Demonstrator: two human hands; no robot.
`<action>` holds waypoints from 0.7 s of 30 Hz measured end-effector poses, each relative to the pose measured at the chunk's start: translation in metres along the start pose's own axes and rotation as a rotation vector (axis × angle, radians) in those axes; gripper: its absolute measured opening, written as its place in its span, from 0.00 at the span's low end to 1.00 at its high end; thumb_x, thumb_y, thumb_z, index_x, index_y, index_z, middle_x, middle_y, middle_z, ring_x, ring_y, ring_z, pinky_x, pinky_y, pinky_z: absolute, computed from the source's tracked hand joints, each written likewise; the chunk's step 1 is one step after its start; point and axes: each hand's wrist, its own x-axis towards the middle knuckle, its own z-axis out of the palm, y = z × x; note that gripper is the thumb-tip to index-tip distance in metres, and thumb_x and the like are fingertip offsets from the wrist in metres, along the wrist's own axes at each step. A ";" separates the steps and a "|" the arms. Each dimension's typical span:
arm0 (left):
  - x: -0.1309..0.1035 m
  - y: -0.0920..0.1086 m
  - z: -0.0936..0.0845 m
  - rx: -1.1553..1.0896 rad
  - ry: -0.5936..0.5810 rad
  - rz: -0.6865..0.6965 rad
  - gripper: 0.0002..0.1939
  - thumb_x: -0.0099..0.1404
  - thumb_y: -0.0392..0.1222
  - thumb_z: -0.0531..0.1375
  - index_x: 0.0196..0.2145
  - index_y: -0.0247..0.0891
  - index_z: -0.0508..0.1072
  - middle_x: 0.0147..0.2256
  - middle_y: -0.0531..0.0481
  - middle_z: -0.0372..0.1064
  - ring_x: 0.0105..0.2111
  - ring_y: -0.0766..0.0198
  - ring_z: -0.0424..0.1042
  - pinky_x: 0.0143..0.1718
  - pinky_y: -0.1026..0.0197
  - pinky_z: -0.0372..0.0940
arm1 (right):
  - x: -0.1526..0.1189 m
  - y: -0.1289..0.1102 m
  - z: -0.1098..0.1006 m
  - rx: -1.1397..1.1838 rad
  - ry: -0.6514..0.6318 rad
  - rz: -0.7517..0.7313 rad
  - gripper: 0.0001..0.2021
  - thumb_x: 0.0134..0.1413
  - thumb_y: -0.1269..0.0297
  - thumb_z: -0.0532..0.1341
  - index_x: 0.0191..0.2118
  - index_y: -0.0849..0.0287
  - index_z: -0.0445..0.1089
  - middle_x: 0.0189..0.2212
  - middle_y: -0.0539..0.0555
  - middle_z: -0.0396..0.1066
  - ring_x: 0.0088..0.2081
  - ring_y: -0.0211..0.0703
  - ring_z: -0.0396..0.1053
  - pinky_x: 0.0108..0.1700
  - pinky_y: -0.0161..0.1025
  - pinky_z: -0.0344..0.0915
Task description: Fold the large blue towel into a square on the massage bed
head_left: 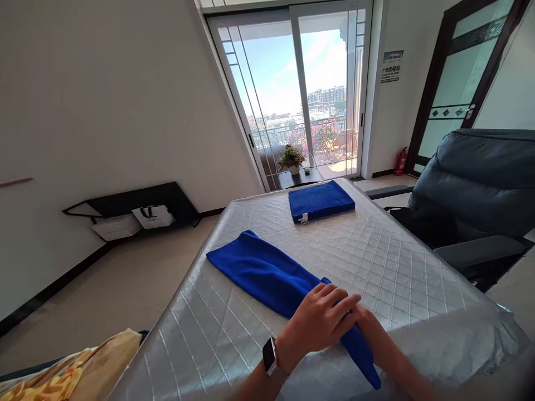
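Note:
A blue cloth, like a towel (267, 269), lies stretched out and slightly rumpled on the silver quilted cover. Its near end is narrow and runs beneath both hands, with a tip sticking out below them. My left hand (320, 318), wearing a watch on its wrist, is bent over this end with its fingers curled across the right hand. My right hand (364, 322) reaches in from the lower right and meets the cloth; its fingers are hidden behind the left. Farther off, a neat stack of folded blue towels (321, 201) shows a small white tag.
The silver quilted cover (225, 328) spreads over a table-like surface. A dark padded armchair (485, 184) stands along the right side. A plant (291, 159) sits on a small table beyond the far edge. Patterned fabric (75, 373) lies at lower left.

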 end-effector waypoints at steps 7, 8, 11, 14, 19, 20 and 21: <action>-0.022 -0.006 0.035 -0.130 0.080 -0.127 0.14 0.75 0.44 0.54 0.55 0.41 0.72 0.45 0.45 0.73 0.44 0.59 0.72 0.48 0.53 0.71 | -0.001 0.020 0.006 -0.007 -0.008 -0.019 0.17 0.63 0.61 0.55 0.54 0.48 0.73 0.53 0.55 0.76 0.56 0.56 0.73 0.58 0.50 0.71; -0.025 -0.007 0.039 -0.155 0.093 -0.151 0.15 0.75 0.43 0.55 0.55 0.42 0.72 0.45 0.45 0.73 0.44 0.58 0.72 0.49 0.53 0.72 | 0.000 0.023 0.008 -0.013 -0.017 -0.012 0.16 0.63 0.61 0.55 0.53 0.50 0.73 0.53 0.56 0.76 0.56 0.56 0.73 0.58 0.50 0.71; -0.028 -0.010 0.046 -0.230 0.120 -0.201 0.14 0.74 0.43 0.56 0.55 0.43 0.73 0.45 0.45 0.73 0.44 0.59 0.72 0.49 0.53 0.72 | 0.004 0.030 0.010 -0.037 -0.053 -0.003 0.15 0.63 0.62 0.55 0.49 0.53 0.76 0.51 0.59 0.76 0.54 0.54 0.73 0.57 0.49 0.71; -0.027 -0.008 0.041 -0.361 0.192 -0.233 0.12 0.74 0.44 0.56 0.50 0.41 0.75 0.42 0.45 0.74 0.42 0.61 0.73 0.47 0.55 0.72 | 0.007 0.029 0.009 -0.036 -0.073 -0.006 0.15 0.65 0.61 0.54 0.49 0.53 0.75 0.48 0.58 0.77 0.51 0.51 0.75 0.54 0.47 0.73; -0.026 0.025 0.014 -0.716 0.335 -0.289 0.24 0.73 0.60 0.55 0.31 0.39 0.74 0.28 0.48 0.72 0.29 0.65 0.72 0.33 0.61 0.72 | 0.004 0.014 0.004 -0.137 -0.019 -0.052 0.13 0.66 0.56 0.57 0.50 0.50 0.75 0.39 0.52 0.77 0.40 0.45 0.77 0.43 0.40 0.76; -0.022 0.036 0.010 -0.803 0.293 -0.240 0.27 0.72 0.63 0.54 0.29 0.39 0.74 0.26 0.49 0.71 0.27 0.65 0.72 0.32 0.61 0.72 | 0.003 0.012 0.004 -0.186 0.030 -0.066 0.13 0.66 0.55 0.58 0.51 0.49 0.75 0.39 0.51 0.77 0.40 0.45 0.77 0.43 0.39 0.76; -0.015 0.047 0.007 -0.878 0.231 -0.189 0.29 0.72 0.65 0.52 0.27 0.39 0.74 0.24 0.50 0.70 0.27 0.65 0.72 0.32 0.61 0.73 | 0.002 0.010 0.004 -0.223 0.068 -0.075 0.14 0.65 0.54 0.60 0.52 0.48 0.74 0.40 0.52 0.77 0.40 0.45 0.77 0.43 0.39 0.76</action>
